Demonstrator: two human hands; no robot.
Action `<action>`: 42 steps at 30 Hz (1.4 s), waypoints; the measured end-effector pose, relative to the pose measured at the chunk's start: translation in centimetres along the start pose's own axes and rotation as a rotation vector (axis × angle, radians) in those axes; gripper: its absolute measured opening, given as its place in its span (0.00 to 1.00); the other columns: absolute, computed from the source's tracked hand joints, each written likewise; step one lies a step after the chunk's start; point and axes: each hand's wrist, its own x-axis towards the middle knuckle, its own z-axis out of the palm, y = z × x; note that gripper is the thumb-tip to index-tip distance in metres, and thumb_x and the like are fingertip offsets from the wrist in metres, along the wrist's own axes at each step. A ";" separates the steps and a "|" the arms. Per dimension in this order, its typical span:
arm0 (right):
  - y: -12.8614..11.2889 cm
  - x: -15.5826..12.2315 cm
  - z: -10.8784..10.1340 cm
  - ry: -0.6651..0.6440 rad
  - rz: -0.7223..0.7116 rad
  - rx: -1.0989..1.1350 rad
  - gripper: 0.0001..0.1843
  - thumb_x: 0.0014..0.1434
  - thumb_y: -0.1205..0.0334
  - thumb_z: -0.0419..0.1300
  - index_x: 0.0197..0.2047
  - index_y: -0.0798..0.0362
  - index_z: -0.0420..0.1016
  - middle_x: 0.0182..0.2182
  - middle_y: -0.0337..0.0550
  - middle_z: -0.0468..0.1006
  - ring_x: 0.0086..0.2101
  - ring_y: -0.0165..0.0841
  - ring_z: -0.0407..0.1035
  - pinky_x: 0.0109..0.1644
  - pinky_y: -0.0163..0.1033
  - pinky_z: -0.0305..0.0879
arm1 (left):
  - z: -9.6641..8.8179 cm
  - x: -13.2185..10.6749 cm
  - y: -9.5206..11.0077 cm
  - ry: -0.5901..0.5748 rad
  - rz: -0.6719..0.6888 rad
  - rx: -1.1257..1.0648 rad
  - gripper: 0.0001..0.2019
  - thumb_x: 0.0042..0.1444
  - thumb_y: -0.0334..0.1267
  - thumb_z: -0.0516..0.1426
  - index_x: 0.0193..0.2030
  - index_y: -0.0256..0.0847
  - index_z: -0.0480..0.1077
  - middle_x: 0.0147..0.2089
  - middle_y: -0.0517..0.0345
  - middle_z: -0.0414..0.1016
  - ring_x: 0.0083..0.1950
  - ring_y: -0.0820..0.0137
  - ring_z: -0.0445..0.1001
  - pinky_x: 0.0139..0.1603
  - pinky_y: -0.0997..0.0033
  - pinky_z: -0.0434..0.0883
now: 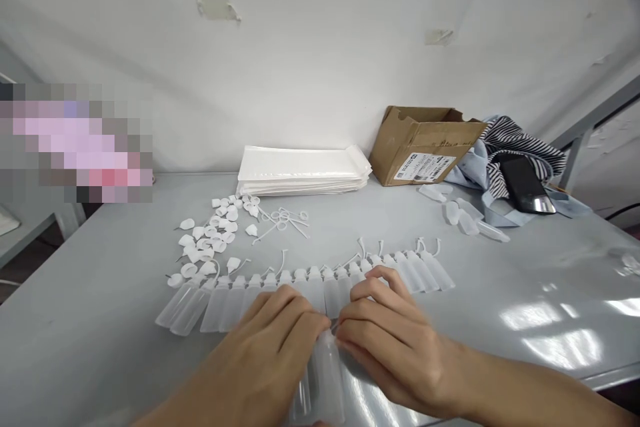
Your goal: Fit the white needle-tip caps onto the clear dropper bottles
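A translucent white plastic squeeze bottle (329,380) stands close to me, its neck between my two hands. My left hand (277,340) is closed, with thumb side and fingertips at the bottle's top. From the other side my right hand (393,337) pinches at the same neck; the fingers hide the cap area. Behind my hands runs a row of similar bottles (217,307), lying side by side, several with thin strap rings sticking up at their necks. Loose white caps (203,247) are heaped at the left, near several ringed straps (283,219).
A stack of white padded envelopes (300,167) lies against the wall. Right of it stand an open cardboard box (420,147), several loose bottles (470,217), striped cloth (525,133) and a black phone-like device (525,183). The grey table (100,347) reflects light at right.
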 end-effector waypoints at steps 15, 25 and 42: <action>-0.1 -0.2 0.1 -0.227 -0.051 -0.038 0.07 0.54 0.76 0.54 0.29 0.61 0.72 0.34 0.50 0.71 0.34 0.36 0.57 0.38 0.44 0.57 | 1.2 -0.1 -0.1 -0.134 0.012 0.293 0.11 0.53 0.45 0.60 0.38 0.41 0.69 0.36 0.55 0.72 0.38 0.58 0.67 0.39 0.58 0.67; -0.2 -0.5 1.3 -0.136 -0.092 -0.140 0.11 0.59 0.75 0.53 0.26 0.58 0.68 0.32 0.47 0.69 0.33 0.35 0.56 0.38 0.43 0.55 | 2.7 -0.4 -0.1 0.027 0.010 0.478 0.08 0.54 0.24 0.52 0.33 0.41 0.69 0.31 0.57 0.72 0.35 0.61 0.65 0.39 0.59 0.62; -0.1 -0.6 1.8 -0.123 -0.147 -0.204 0.14 0.60 0.75 0.51 0.25 0.58 0.69 0.28 0.45 0.68 0.30 0.33 0.55 0.36 0.41 0.52 | 2.4 -0.5 -0.1 0.049 -0.005 0.496 0.08 0.57 0.26 0.54 0.38 0.43 0.71 0.31 0.59 0.72 0.36 0.60 0.66 0.41 0.54 0.61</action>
